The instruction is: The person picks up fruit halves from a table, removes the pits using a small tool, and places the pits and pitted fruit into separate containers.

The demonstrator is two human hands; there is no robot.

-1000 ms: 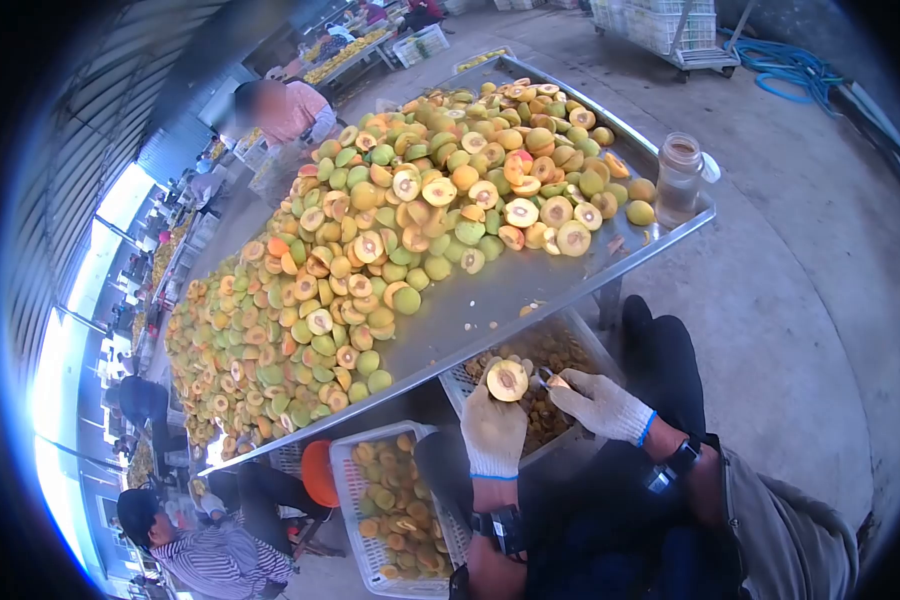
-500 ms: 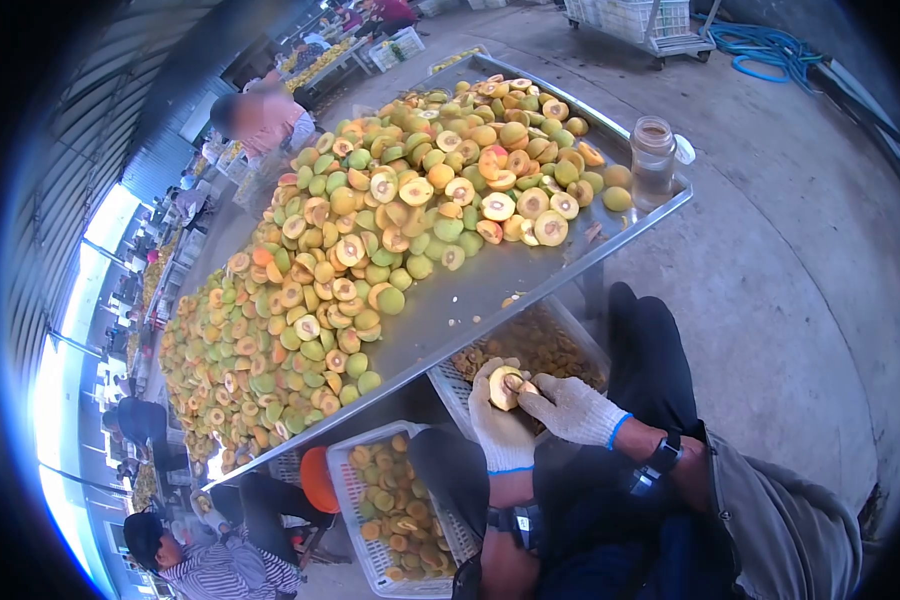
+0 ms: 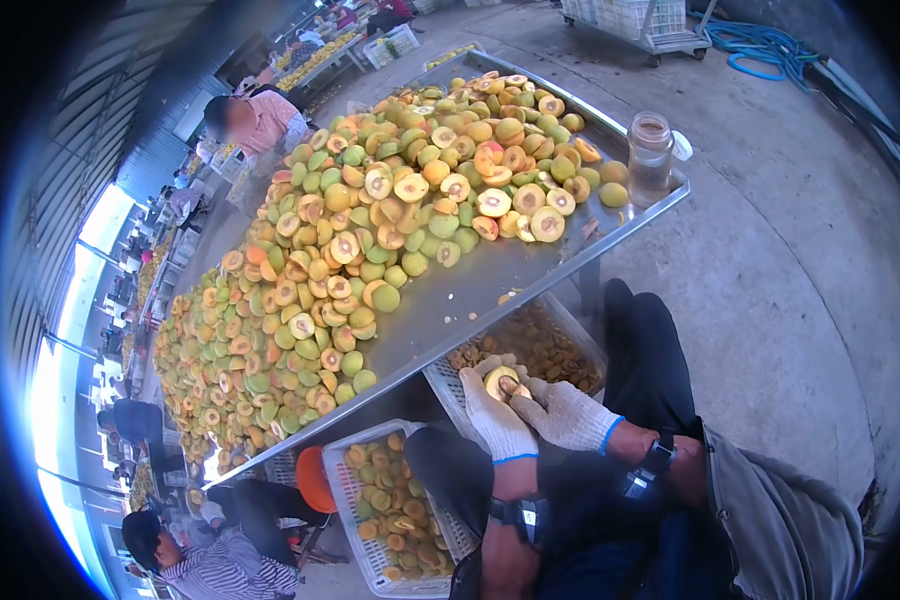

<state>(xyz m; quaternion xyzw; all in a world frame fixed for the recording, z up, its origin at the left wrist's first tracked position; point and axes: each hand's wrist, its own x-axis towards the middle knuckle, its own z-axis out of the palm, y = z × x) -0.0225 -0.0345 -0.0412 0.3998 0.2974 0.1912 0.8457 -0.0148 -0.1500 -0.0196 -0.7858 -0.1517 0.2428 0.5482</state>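
My left hand (image 3: 498,418), in a white knit glove with a blue cuff, cups a cut peach half (image 3: 497,380) with its pale face turned up. My right hand (image 3: 574,412), gloved the same way, is closed with thumb and fingers at the brown centre of that half. Whatever the right fingers pinch is too small and covered to make out. Both hands are above a white crate (image 3: 592,345) of brown pits and scraps, beside the metal table's edge (image 3: 530,291). Heaped on the table are many halved peaches (image 3: 370,220), green, yellow and orange.
A clear jar (image 3: 650,160) stands at the table's right corner. Another white crate (image 3: 336,470) with peach halves sits on the floor near an orange stool (image 3: 315,480). A person in stripes (image 3: 225,565) sits at lower left. A cart (image 3: 670,42) and blue hose (image 3: 765,48) lie beyond.
The peach half has tilted in my left hand, and the right hand has shifted slightly down and left, closer against it. The left fingers have opened out a little around the fruit.
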